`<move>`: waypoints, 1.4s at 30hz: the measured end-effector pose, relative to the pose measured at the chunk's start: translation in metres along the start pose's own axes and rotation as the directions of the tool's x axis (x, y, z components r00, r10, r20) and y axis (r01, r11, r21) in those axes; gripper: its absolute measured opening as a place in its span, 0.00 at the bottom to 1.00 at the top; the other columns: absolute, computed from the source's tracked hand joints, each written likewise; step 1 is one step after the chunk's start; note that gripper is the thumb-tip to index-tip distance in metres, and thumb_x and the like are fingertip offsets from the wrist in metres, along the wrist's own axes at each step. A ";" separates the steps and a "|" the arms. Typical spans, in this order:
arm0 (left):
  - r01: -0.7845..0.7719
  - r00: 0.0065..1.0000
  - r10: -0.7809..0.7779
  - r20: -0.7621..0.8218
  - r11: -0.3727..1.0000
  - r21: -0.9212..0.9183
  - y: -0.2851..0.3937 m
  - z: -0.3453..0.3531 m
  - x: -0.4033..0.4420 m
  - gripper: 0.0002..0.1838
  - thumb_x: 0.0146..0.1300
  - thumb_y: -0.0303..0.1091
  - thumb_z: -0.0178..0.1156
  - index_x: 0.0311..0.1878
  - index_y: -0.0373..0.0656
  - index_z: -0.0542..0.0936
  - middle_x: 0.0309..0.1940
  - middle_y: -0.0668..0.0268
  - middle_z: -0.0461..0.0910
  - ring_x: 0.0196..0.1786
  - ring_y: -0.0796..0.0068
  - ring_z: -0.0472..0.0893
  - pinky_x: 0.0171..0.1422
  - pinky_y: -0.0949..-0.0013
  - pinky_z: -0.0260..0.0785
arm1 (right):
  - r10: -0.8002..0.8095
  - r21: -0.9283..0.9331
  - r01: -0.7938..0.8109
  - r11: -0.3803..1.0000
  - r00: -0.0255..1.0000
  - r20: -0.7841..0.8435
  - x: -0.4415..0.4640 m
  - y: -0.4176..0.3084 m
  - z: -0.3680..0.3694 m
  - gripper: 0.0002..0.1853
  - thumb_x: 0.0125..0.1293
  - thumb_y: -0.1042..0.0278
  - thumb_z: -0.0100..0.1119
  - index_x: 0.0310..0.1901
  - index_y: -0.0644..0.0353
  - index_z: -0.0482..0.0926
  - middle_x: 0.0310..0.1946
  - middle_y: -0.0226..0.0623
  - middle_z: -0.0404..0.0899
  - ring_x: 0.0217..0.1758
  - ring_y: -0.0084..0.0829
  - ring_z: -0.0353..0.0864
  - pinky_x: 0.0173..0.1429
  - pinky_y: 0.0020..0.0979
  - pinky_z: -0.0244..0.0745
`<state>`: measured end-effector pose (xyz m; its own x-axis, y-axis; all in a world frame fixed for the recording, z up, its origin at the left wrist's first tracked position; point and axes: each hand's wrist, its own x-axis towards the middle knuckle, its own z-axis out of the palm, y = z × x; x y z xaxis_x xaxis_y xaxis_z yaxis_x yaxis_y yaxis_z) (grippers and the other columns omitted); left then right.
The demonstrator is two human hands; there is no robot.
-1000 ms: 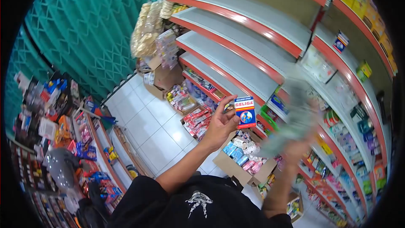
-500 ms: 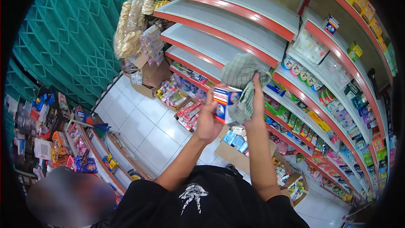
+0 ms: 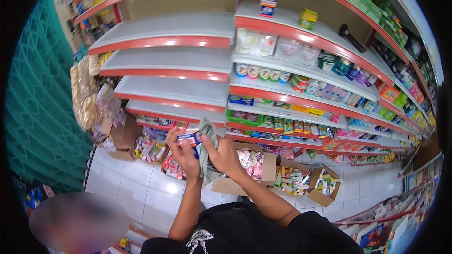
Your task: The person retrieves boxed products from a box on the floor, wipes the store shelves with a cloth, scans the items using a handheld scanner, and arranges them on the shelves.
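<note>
Head view: left hand (image 3: 184, 157), grip closed on small blue-white-red box (image 3: 187, 139); right hand (image 3: 222, 156), grip bunched on grey-green checked cloth (image 3: 204, 162), cloth against box. Box held up before red-edged shelves (image 3: 172, 89), open cardboard carton (image 3: 227, 186) on tiled floor (image 3: 136, 178) below.

Grey-green cloth (image 3: 206, 161), blue-white box (image 3: 188, 139); black shirt (image 3: 240, 228), white print (image 3: 200, 240)

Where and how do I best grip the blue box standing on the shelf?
Probably by its left and right sides, from the front: the blue box stands upright near the front edge of the shelf, with bare shelf either side. The left hand holds a carton, the right hand a cloth, so free one first.
</note>
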<state>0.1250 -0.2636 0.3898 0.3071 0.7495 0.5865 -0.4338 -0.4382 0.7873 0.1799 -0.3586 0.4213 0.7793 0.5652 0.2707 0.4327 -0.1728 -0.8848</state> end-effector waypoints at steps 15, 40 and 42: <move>0.684 0.563 -0.798 0.216 0.304 -0.663 0.020 0.073 -0.074 0.19 0.61 0.52 0.51 0.42 0.47 0.75 0.31 0.68 0.77 0.35 0.72 0.76 0.36 0.72 0.67 | -0.517 -0.643 -0.101 0.759 0.507 -0.690 0.137 0.078 -0.606 0.34 0.64 0.41 0.47 0.56 0.68 0.69 0.54 0.55 0.71 0.57 0.49 0.71 0.58 0.36 0.64; 0.771 0.408 -0.705 0.581 -0.075 -0.633 -0.003 0.082 0.008 0.22 0.67 0.42 0.43 0.56 0.34 0.66 0.51 0.53 0.73 0.52 0.57 0.75 0.53 0.55 0.70 | -0.502 -0.988 0.000 0.153 0.861 -0.077 0.154 0.048 -0.562 0.29 0.68 0.53 0.46 0.61 0.70 0.63 0.59 0.53 0.66 0.64 0.42 0.64 0.67 0.33 0.54; 0.742 0.355 -0.745 0.565 -0.144 -0.655 -0.020 0.079 0.012 0.23 0.67 0.45 0.46 0.55 0.34 0.67 0.48 0.53 0.73 0.51 0.60 0.75 0.50 0.61 0.71 | -0.391 -0.741 -0.048 0.670 0.826 -0.407 0.085 0.034 -0.475 0.30 0.69 0.50 0.44 0.61 0.69 0.63 0.60 0.48 0.66 0.64 0.36 0.63 0.68 0.32 0.52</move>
<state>0.2045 -0.2850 0.3961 0.9107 0.3118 -0.2708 -0.2647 0.9441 0.1967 0.4765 -0.6994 0.5943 0.6590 0.2057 0.7235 0.5880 -0.7407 -0.3250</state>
